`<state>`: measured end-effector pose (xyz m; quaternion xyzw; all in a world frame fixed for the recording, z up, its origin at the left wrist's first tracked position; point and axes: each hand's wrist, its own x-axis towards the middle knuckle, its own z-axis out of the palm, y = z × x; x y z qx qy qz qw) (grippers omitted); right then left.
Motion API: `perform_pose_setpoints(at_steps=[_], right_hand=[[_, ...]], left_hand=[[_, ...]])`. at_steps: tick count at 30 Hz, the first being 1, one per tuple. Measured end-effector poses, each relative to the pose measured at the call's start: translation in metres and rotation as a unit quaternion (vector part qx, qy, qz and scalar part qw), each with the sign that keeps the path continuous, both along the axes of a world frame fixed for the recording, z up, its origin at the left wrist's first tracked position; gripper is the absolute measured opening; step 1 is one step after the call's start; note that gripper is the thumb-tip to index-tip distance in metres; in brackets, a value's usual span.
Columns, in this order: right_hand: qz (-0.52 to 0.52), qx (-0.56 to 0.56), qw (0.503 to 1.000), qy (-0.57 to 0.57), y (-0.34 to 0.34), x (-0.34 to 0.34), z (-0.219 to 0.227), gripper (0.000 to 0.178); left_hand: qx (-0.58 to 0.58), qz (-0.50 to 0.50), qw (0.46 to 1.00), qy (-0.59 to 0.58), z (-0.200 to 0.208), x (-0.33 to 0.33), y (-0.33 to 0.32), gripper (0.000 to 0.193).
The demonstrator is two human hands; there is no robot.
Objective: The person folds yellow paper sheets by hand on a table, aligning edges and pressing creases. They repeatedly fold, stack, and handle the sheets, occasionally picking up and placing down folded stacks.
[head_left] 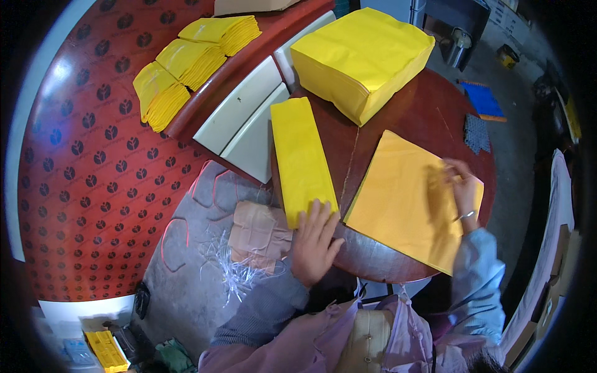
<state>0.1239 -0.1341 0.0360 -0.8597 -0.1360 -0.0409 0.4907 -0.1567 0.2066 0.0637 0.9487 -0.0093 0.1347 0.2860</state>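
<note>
A long, narrow folded piece of bright yellow material [303, 155] lies on the round dark-red table [429, 99]. My left hand [314, 242] rests flat on its near end, fingers spread. To the right is a wide orange-yellow sheet [404, 199], which looks like paper or thin fabric. Over that sheet's right part is my right hand [461, 189], its fingers curled together near the far right edge and casting a shadow. Whether they pinch anything is hidden.
A big yellow block-shaped stack [360, 56] stands at the table's far side. Folded yellow bundles [189, 59] lie on the red patterned table [93, 149] at left, beside white drawers [242, 118]. Cardboard [255, 227] and white strings [236, 273] lie on the floor.
</note>
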Motion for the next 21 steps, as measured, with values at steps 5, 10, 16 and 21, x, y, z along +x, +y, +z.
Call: perform_pose_setpoints(at_steps=[5,10,16,21], right_hand=[[-0.110,-0.281,0.949,-0.092,-0.130,0.132,-0.035,0.046],[-0.100,-0.517,0.849,-0.049,-0.128,0.151,-0.066,0.060],[-0.102,-0.539,0.836,0.010,-0.093,0.140,-0.022,0.059],[-0.118,-0.072,0.986,-0.088,-0.109,0.077,-0.011,0.048]], left_hand=[[-0.137,-0.101,0.985,-0.032,0.009,0.009,-0.063,0.050],[-0.171,-0.171,0.970,0.019,0.009,0.049,-0.109,0.052],[-0.142,-0.121,0.982,0.023,-0.006,0.068,-0.140,0.064],[-0.097,-0.087,0.991,-0.018,-0.034,0.082,-0.152,0.068]])
